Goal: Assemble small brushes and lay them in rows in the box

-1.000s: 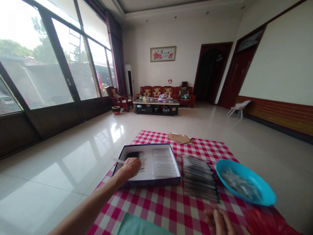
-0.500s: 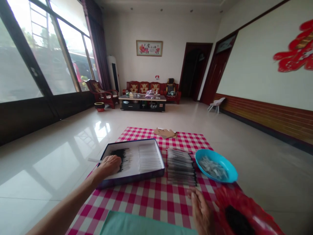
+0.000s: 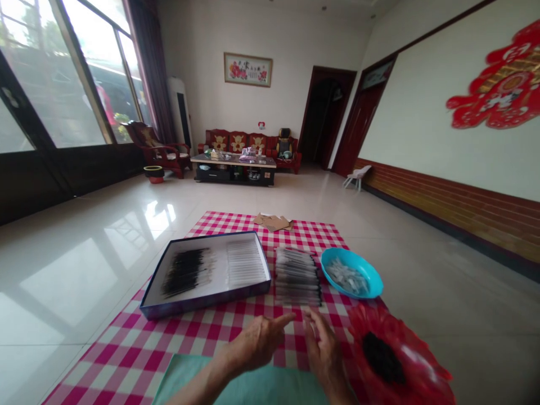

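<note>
My left hand and my right hand face each other above the front of the checked cloth, fingertips close together. The left index finger points right while its other fingers curl in. The right thumb and fingers are pinched; what either hand holds is too small to make out. Beyond them lies a row of pens with dark ends. Left of it, a shallow box holds thin black-and-clear sticks like pen refills and clear tubes. At right, a blue bowl contains small translucent pieces.
A red flower-shaped dish with a dark heap stands at the right front. Torn cardboard lies at the table's far edge. A green cloth covers the near edge. A coffee table and sofa stand farther back.
My left hand has moved from the black sticks in the box, right and nearer, to beside my right hand. The pale tube seen by it is no longer clearly visible. The view has shifted.
</note>
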The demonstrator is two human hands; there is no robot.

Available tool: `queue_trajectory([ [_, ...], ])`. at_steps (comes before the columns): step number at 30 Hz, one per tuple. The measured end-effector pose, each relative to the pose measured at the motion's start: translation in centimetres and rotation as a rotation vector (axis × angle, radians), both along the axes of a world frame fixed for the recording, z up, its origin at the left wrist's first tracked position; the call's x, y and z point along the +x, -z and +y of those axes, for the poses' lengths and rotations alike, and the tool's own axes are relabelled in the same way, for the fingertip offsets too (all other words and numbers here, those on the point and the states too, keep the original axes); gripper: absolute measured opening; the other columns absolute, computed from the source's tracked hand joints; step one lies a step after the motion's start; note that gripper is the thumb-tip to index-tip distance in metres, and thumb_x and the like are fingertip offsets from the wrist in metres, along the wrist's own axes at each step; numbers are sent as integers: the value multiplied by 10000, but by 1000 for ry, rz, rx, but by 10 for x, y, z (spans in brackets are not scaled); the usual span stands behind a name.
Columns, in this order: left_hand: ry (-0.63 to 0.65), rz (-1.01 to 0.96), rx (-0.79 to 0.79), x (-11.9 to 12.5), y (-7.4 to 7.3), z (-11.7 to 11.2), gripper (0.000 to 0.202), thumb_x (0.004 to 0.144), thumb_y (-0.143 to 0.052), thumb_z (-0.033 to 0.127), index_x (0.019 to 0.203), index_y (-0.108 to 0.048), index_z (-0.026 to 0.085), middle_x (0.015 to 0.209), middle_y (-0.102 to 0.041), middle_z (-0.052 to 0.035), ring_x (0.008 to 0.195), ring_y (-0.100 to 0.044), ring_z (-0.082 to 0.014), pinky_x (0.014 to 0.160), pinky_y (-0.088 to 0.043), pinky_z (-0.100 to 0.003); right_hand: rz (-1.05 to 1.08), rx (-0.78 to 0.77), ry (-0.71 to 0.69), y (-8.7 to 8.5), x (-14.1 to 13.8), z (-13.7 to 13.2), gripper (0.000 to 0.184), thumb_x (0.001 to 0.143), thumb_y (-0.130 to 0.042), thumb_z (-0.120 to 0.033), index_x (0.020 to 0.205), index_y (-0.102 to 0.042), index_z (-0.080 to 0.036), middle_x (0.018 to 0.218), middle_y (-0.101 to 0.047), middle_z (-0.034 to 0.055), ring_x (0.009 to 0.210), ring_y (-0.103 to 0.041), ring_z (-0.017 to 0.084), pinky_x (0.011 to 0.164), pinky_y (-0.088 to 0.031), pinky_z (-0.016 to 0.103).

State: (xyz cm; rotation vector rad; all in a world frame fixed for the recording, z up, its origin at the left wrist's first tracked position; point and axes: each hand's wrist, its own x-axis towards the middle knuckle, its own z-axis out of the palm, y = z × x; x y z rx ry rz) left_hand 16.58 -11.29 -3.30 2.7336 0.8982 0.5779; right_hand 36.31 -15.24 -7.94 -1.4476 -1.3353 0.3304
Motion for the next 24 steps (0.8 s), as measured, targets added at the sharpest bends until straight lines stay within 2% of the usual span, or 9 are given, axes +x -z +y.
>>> queue_trajectory([
  [2, 102, -46, -96, 9, 4, -2, 526, 891, -329, 146, 1407, -232, 179, 864, -681, -31, 653, -585, -132, 667, -460, -245, 37, -35, -66, -9, -6, -4, 280, 822, -543, -369, 1012, -656, -197, 997, -705, 103, 911, -656, 254, 789, -518, 347],
  [4, 123, -86, -118, 13, 8, -3, 546, 905, -318, 162, 1426, -156, 149, 801, -681, -38, 665, -597, -155, 670, -464, -270, 70, -84, -159, -17, -12, -8, 251, 845, -527, -357, 988, -664, -204, 961, -704, 91, 885, -653, 241, 757, -518, 317],
  [8, 3, -82, 51, 16, 19, -5, 491, 900, -342, 184, 1387, -283, 185, 827, -679, -99, 649, -604, -213, 590, -457, -321, 78, -112, -305, -24, -20, -11, 183, 855, -528, -326, 868, -678, -222, 811, -676, 51, 730, -634, 202, 653, -501, 270],
  [11, -22, -22, 59, 20, 23, -4, 542, 861, -387, 142, 1391, -275, 124, 790, -668, -104, 616, -602, -232, 546, -454, -332, 41, -77, -301, -21, -22, -9, 147, 822, -579, -321, 799, -685, -222, 763, -655, 42, 701, -622, 195, 630, -486, 263],
  [13, -40, -26, 60, 24, 19, -4, 549, 851, -396, 124, 1385, -274, 85, 816, -662, -109, 661, -610, -238, 594, -478, -352, 72, -82, -280, -18, -21, -8, 148, 799, -608, -337, 794, -689, -213, 757, -661, 47, 705, -626, 202, 637, -489, 269],
  [16, -77, -169, 107, 27, 5, -8, 460, 867, -428, 170, 1324, -376, 138, 1007, -633, -120, 892, -590, -248, 780, -475, -395, 243, -156, -191, -15, -21, -6, 235, 742, -657, -410, 799, -681, -184, 721, -675, 48, 658, -624, 204, 595, -496, 272],
  [18, -110, -303, 108, 26, -3, -13, 298, 883, -436, 214, 1166, -524, 188, 1025, -621, -96, 941, -563, -230, 827, -452, -384, 388, -204, -119, -16, -19, -6, 297, 703, -679, -458, 788, -663, -174, 659, -659, 25, 591, -600, 183, 536, -484, 259],
  [21, -241, -479, -46, 23, 0, -17, 222, 895, -429, 282, 831, -626, 204, 784, -625, -55, 760, -578, -181, 715, -460, -310, 610, -220, -78, -15, -15, -6, 314, 681, -696, -467, 793, -635, -180, 630, -645, -1, 573, -592, 168, 550, -486, 257],
  [24, -381, -639, -384, 23, 13, -11, 288, 890, -437, 392, 890, -652, 200, 691, -626, -31, 647, -580, -159, 605, -450, -264, 771, -248, -110, -12, -12, -6, 282, 674, -716, -424, 815, -627, -196, 696, -679, -1, 658, -628, 185, 644, -502, 281],
])
